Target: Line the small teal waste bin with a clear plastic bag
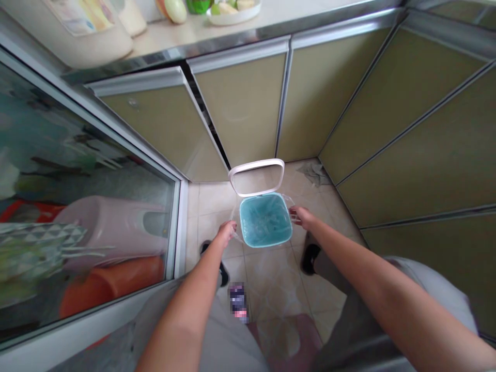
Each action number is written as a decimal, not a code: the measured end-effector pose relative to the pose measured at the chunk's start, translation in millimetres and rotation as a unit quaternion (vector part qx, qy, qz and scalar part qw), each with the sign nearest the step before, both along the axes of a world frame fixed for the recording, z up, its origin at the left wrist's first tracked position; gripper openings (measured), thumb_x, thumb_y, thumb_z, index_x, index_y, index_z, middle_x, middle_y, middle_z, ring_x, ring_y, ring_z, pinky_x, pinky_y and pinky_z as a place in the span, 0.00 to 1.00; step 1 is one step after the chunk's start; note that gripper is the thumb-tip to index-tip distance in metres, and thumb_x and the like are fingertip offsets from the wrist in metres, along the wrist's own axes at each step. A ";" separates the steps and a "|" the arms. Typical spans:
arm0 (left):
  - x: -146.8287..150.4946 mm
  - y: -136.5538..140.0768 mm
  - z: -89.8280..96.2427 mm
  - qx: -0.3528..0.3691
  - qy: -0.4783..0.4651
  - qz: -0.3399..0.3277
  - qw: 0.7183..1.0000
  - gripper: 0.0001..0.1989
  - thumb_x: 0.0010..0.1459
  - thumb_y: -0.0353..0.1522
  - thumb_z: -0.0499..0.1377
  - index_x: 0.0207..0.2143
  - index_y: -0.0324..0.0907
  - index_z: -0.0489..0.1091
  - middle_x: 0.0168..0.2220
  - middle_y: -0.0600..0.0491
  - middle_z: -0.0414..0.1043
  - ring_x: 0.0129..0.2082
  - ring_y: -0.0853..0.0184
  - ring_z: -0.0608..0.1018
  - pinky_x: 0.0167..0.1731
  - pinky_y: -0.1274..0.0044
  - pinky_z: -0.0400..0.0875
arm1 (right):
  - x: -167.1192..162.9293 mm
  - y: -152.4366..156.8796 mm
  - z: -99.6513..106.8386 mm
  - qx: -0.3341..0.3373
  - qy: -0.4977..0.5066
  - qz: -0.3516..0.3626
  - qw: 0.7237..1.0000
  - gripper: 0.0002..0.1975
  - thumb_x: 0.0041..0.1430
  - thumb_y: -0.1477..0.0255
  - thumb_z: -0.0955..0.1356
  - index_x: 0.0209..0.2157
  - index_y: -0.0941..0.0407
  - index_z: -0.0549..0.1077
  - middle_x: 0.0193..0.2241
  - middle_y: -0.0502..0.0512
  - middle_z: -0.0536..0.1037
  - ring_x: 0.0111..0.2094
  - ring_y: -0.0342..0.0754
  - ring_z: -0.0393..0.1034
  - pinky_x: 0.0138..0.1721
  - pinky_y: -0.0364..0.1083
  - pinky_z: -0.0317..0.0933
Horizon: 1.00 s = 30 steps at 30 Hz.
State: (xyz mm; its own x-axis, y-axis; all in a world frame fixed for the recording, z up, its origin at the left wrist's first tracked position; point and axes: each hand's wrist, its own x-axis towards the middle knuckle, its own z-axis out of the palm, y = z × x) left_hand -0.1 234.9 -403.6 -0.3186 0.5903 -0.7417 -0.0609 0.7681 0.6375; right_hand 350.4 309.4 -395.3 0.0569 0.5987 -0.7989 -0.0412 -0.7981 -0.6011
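Observation:
A square light-blue trash bin point(265, 221) stands on the tiled floor between my feet. Its pale pinkish-white rim frame point(257, 164) is tipped up at the back. Clear plastic film, which looks like a thin bag point(237, 238), spreads out on both sides of the bin. On the left side, my left hand point(227, 232) is closed on the film, just off the bin's wall. My right hand point(301, 217) pinches the film beside the right wall. Wrinkled shiny film seems to lie inside the bin, though its shape is hard to make out.
Beige cabinet doors point(240, 98) stand behind and to the right, one slightly ajar. A grey rag point(314, 173) lies in the corner. At left is a glass door point(178, 222). Above, the counter point(271, 23) bears a plate point(234, 15) and a large jug point(89, 31).

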 end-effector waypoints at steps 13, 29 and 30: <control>29.8 -13.2 139.9 0.215 -0.099 0.077 0.969 0.09 0.51 0.37 0.58 0.25 0.41 0.65 0.21 0.56 0.71 0.22 0.70 0.75 0.25 0.79 0.65 | 8.6 -31.4 158.7 0.170 0.021 0.028 0.985 0.06 0.61 0.69 0.67 0.31 0.56 0.71 0.32 0.54 0.79 0.26 0.41 0.71 0.25 0.40 0.59; 0.8 -73.4 336.1 0.385 -0.190 -0.008 0.903 0.13 0.55 0.34 0.63 0.42 0.39 0.74 0.27 0.57 0.71 0.24 0.72 0.75 0.28 0.79 0.71 | 24.3 -87.3 347.4 0.328 0.065 0.135 0.933 0.03 0.65 0.72 0.68 0.38 0.57 0.73 0.34 0.57 0.81 0.26 0.43 0.74 0.24 0.39 0.65; 0.1 -75.3 345.8 0.396 -0.192 -0.016 0.898 0.13 0.54 0.34 0.63 0.42 0.39 0.74 0.27 0.57 0.71 0.24 0.71 0.75 0.28 0.79 0.71 | 25.4 -90.6 355.4 0.338 0.065 0.140 0.929 0.02 0.65 0.72 0.68 0.38 0.57 0.73 0.34 0.57 0.81 0.26 0.43 0.74 0.24 0.39 0.65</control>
